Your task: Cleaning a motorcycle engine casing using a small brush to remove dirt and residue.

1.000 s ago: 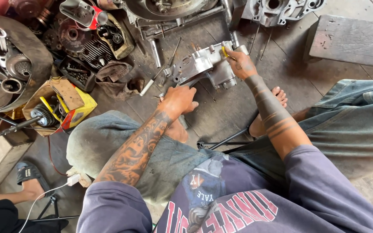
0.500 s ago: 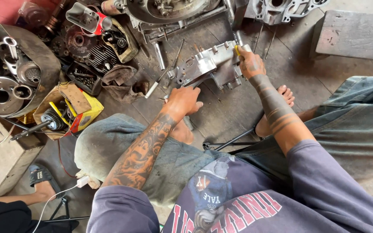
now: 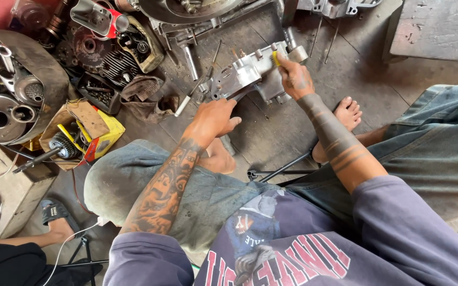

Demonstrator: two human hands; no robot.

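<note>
A grey metal engine casing [image 3: 247,74] lies on the dirty floor in front of me. My left hand [image 3: 216,117] is closed on a dark tool handle whose tip meets the casing's near edge. My right hand [image 3: 294,78] presses on the casing's right end and grips a small yellow-handled tool [image 3: 275,57]. I am sitting on the floor with my bare right foot [image 3: 345,114] beside the casing.
Engine parts, gears and a cylinder [image 3: 115,61] are piled at the upper left. An open yellow cardboard box [image 3: 88,135] holds a gear shaft. A large engine block [image 3: 197,13] lies beyond the casing, a wooden board [image 3: 441,29] at the upper right. Another person's foot [image 3: 56,220] is at the lower left.
My view has shifted slightly. My left hand has moved a little closer to the casing; my right hand stays on its right end.
</note>
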